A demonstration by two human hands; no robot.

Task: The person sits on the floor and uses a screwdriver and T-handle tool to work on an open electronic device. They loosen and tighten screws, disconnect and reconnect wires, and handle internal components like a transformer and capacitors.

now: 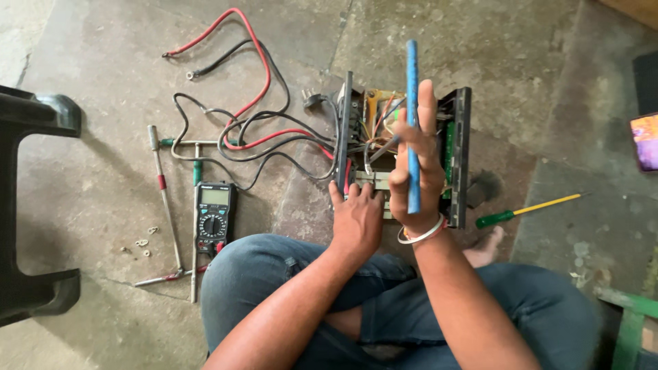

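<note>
One blue tool [412, 123] upright, lengthwise vertical

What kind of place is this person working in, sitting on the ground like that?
Probably an informal electrical repair spot on a rough concrete floor. An opened electrical unit with red and black cables sits before the person, a multimeter and screwdriver lie nearby, and the right hand holds a blue tool.

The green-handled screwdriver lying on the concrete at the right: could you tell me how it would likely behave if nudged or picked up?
The green-handled screwdriver looks rigid and light, an easy one-hand lift. Its round shaft and handle would probably roll if nudged sideways, though the rough concrete floor should stop it soon.
</note>
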